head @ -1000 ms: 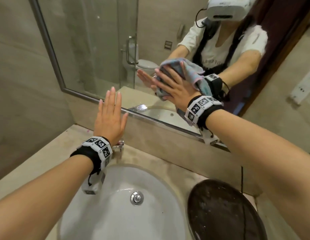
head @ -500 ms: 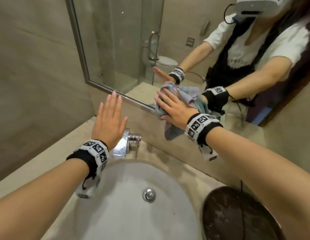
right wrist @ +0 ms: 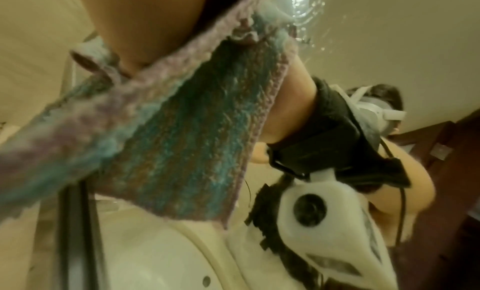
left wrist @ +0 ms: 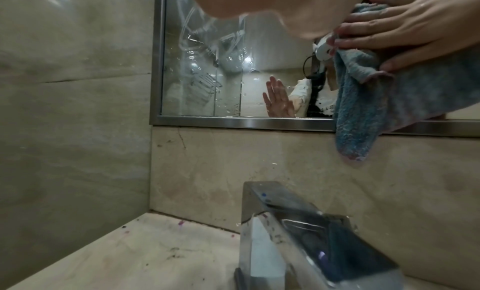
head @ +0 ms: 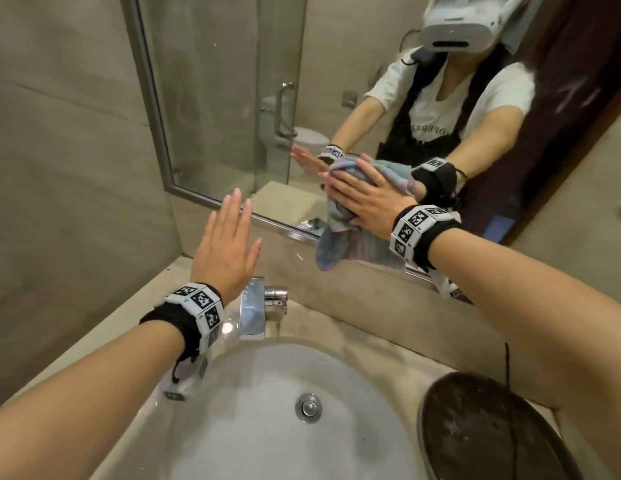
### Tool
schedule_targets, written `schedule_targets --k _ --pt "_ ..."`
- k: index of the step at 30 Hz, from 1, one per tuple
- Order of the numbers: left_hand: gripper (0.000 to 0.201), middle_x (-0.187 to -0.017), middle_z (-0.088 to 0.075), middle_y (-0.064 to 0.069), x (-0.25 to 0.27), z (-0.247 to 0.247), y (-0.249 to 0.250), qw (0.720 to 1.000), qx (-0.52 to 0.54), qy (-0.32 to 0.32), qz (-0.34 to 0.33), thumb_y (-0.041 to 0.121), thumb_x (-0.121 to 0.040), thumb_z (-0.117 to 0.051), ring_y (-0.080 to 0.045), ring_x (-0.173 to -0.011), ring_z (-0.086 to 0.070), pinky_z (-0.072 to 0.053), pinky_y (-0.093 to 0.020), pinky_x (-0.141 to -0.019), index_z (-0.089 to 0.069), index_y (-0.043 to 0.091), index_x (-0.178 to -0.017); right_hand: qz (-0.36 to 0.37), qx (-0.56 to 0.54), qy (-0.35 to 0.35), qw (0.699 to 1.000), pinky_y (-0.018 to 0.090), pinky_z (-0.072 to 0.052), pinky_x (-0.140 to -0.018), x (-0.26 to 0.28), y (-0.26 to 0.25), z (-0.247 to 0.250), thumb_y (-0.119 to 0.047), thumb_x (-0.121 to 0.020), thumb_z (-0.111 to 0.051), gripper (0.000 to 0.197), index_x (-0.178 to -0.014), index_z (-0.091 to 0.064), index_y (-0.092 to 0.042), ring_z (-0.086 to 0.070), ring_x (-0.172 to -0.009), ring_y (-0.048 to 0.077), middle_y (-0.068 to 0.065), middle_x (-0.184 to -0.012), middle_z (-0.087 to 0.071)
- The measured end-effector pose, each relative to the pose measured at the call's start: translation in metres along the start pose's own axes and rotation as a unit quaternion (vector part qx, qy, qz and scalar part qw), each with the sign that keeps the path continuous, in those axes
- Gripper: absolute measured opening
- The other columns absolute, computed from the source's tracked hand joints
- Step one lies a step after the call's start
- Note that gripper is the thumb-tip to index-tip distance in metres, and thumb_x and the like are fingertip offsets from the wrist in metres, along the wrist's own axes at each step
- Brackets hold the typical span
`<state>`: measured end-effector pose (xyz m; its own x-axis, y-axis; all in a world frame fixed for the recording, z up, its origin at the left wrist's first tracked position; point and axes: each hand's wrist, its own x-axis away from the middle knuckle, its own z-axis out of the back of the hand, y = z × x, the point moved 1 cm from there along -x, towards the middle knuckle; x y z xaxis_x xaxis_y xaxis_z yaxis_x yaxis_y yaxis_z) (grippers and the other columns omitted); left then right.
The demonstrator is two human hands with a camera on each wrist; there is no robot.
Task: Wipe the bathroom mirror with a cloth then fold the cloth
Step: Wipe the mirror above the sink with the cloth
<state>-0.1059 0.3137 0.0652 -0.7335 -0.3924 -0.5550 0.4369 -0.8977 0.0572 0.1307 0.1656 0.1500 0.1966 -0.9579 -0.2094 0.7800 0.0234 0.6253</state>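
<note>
Since a second ago the cloth (head: pixel 340 237) has been dragged down to the lower edge of the mirror (head: pixel 215 98), its tail now draped over the frame. It is pressed flat to the glass under the right hand (head: pixel 366 202), fingers spread, not gripped. The left hand (head: pixel 226 244) is held open above the tap (head: pixel 257 310), touching nothing. With no grip on it, the cloth could slip into the sink (head: pixel 253 410), and streaks higher up may be left unwiped.
</note>
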Motion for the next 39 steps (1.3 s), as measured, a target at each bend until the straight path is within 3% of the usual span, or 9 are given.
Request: schedule_targets --k 5,7,10,14,17,19,23,29,39 --pt "0.063 -0.155 -0.012 -0.016 -0.014 -0.006 -0.033 1.0 0.026 0.001 -0.012 0.037 -0.095 -0.022 -0.026 -0.143 -0.011 -0.016 -0.042 -0.115 -0.019 0.001 -0.146 -0.012 -0.038 0.002 0.999 0.039 0.01 -0.115 -0.009 -0.003 -0.018 -0.047 -0.093 -0.025 0.064 -0.141 -0.023 -0.004 0.015 -0.144 0.014 0.012 -0.15 -0.021" --pt "0.063 -0.155 -0.013 -0.016 -0.016 -0.009 -0.047 1.0 0.023 0.006 -0.016 0.037 -0.095 -0.023 -0.026 -0.143 -0.012 -0.016 -0.042 -0.115 -0.019 0.001 -0.146 -0.013 -0.039 -0.007 0.999 0.04 0.012 -0.116 -0.014 -0.014 -0.03 -0.049 -0.096 -0.015 0.064 -0.142 -0.021 -0.005 0.015 -0.145 0.014 0.006 -0.154 -0.013" --pt "0.062 -0.154 -0.016 -0.017 -0.019 -0.014 -0.062 1.0 0.027 0.003 -0.015 0.036 -0.095 -0.024 -0.027 -0.142 -0.015 -0.016 -0.042 -0.115 -0.021 0.0 -0.145 0.002 -0.006 -0.029 1.0 0.04 0.015 -0.116 -0.028 -0.036 -0.05 -0.04 -0.09 -0.031 0.061 -0.139 -0.028 -0.005 0.01 -0.146 0.018 0.013 -0.149 -0.03" --pt "0.063 -0.153 -0.017 -0.018 -0.02 -0.024 -0.084 0.999 0.033 -0.004 -0.002 0.037 -0.094 -0.023 -0.028 -0.142 -0.016 -0.016 -0.042 -0.115 -0.023 0.0 -0.145 0.012 -0.074 -0.004 0.997 0.038 0.01 -0.116 -0.058 -0.061 -0.076 -0.04 -0.09 -0.029 0.073 -0.15 0.003 -0.015 0.019 -0.143 0.01 0.002 -0.158 0.008" --pt "0.063 -0.154 -0.014 -0.017 -0.023 -0.028 -0.097 0.999 0.031 -0.013 0.007 0.038 -0.094 -0.021 -0.027 -0.143 -0.013 -0.013 -0.041 -0.115 -0.021 0.001 -0.146 0.024 -0.077 -0.033 0.996 0.04 0.01 -0.115 -0.079 -0.061 -0.08 -0.039 -0.087 -0.03 0.063 -0.14 -0.025 -0.006 0.001 -0.146 0.019 0.014 -0.146 -0.039" --pt "0.064 -0.155 -0.012 -0.016 -0.028 -0.028 -0.107 0.999 0.032 -0.012 0.016 0.038 -0.094 -0.021 -0.026 -0.143 -0.011 -0.011 -0.04 -0.116 -0.019 0.002 -0.146 0.052 -0.035 -0.035 0.997 0.042 0.009 -0.114 -0.097 -0.06 -0.078 -0.04 -0.086 -0.029 0.062 -0.135 -0.032 -0.003 -0.014 -0.141 0.023 0.014 -0.139 -0.049" --pt "0.062 -0.156 -0.009 -0.015 -0.04 -0.02 -0.129 0.999 0.03 0.012 0.034 0.037 -0.096 -0.026 -0.025 -0.144 -0.008 -0.01 -0.04 -0.117 -0.017 0.003 -0.147 -0.005 -0.141 0.016 0.99 0.044 -0.001 -0.115 -0.142 -0.07 -0.08 -0.034 -0.079 -0.034 0.065 -0.131 -0.05 0.002 0.014 -0.143 0.009 0.016 -0.137 -0.05" --pt "0.061 -0.156 -0.007 -0.013 -0.059 -0.01 -0.164 0.998 0.03 0.029 0.049 0.037 -0.096 -0.024 -0.023 -0.144 -0.006 -0.006 -0.037 -0.117 -0.015 0.005 -0.148 0.012 -0.085 0.062 0.994 0.045 0.003 -0.117 -0.183 -0.056 -0.071 -0.031 -0.08 -0.034 0.06 -0.126 -0.056 0.0 0.011 -0.142 0.016 0.016 -0.136 -0.052" --pt "0.064 -0.156 -0.006 -0.015 -0.099 0.021 -0.201 0.996 0.052 0.073 0.023 0.038 -0.095 -0.023 -0.024 -0.144 -0.005 -0.003 -0.038 -0.116 -0.014 0.003 -0.148 -0.113 0.108 0.049 0.986 0.046 0.016 -0.113 -0.16 -0.018 -0.009 -0.036 -0.097 -0.027 0.054 -0.147 -0.021 -0.015 0.017 -0.144 0.014 0.004 -0.157 -0.013"
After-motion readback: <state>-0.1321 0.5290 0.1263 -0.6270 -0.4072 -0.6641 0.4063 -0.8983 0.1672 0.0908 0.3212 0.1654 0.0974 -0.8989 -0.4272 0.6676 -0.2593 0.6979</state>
